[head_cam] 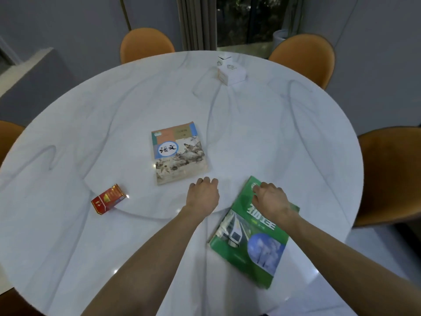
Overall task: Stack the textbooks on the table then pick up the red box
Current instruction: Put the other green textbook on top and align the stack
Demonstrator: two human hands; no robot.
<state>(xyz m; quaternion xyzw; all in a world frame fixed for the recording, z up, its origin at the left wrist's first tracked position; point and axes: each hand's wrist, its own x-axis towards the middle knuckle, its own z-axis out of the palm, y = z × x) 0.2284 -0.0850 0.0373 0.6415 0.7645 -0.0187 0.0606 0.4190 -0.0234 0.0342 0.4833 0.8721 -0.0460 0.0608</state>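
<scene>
Two textbooks lie apart on the round white marble table [114, 124]. One with a painted landscape cover [178, 152] sits flat near the middle. A green textbook [248, 238] with a train picture lies to the near right, tilted. My right hand [271, 200] rests on the green book's upper part, fingers curled onto the cover near its far corner. My left hand [202, 193] hovers just below the landscape book's near edge with fingers curled and nothing in it. The small red box [109, 198] lies on its side at the near left, away from both hands.
A white carton [231, 74] stands at the table's far side. Orange chairs ring the table: two at the back [147, 44] [303, 58], one at the right [389, 176], one at the left edge [9, 137]. Curtains and a dark window lie behind.
</scene>
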